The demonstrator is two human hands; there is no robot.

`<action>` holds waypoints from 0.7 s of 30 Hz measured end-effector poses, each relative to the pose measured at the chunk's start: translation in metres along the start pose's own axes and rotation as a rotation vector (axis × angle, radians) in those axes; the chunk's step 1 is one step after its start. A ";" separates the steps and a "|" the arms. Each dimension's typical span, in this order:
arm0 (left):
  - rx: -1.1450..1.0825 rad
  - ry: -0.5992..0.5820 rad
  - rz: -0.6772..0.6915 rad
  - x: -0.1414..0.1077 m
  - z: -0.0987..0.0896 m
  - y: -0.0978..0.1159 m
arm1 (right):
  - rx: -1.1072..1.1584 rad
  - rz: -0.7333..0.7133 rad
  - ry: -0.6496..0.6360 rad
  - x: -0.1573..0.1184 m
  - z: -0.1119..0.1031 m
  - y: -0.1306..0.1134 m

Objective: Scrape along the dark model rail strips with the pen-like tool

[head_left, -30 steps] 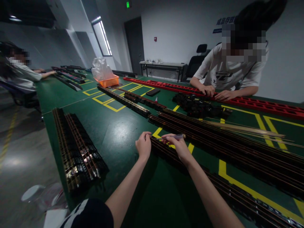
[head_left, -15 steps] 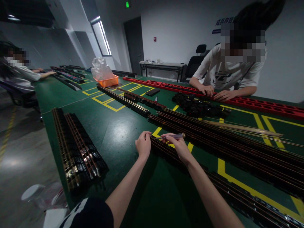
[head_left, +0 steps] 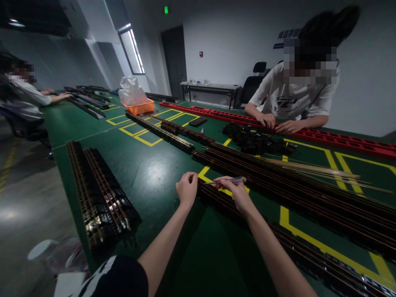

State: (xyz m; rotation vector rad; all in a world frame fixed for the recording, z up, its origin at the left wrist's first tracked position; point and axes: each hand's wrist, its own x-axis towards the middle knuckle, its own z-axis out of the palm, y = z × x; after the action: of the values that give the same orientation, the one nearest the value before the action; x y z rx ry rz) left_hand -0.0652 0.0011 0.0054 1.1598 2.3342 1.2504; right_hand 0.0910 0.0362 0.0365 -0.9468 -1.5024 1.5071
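In the head view my right hand (head_left: 234,190) is closed around a screwdriver (head_left: 238,180) with a clear handle. Its thin shaft points left, towards my other hand. My left hand (head_left: 187,189) is closed at the near left end of a long black strip (head_left: 216,198) fitted with copper-coloured rods; the fingertips are partly hidden. This strip runs off to the lower right beneath my right forearm. Just beyond it lies a wide bundle of similar dark strips (head_left: 278,185) with copper rods.
Two dark strip bundles (head_left: 99,194) lie on the green table (head_left: 154,194) at left. Loose brass rods (head_left: 318,168) and a pile of black parts (head_left: 256,138) lie at right. Farther back are a phone (head_left: 198,121), an orange bin (head_left: 140,108) and a co-worker's hands on a red rack (head_left: 324,138).
My right hand and the screwdriver have shifted slightly right, away from my left hand. My left hand stays at the strip's end. The view has turned a little.
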 end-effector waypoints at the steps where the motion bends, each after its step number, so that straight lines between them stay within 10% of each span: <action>1: 0.005 -0.001 0.010 0.000 0.000 0.000 | 0.005 -0.002 0.008 -0.001 -0.001 0.000; 21: 0.063 -0.034 0.046 -0.002 -0.001 0.000 | -0.124 0.031 -0.064 -0.030 -0.031 -0.003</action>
State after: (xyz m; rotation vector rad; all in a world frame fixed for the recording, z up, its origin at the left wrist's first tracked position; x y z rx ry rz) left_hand -0.0639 -0.0011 0.0060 1.2515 2.3509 1.1702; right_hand 0.1316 0.0216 0.0379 -1.0053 -1.6498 1.4928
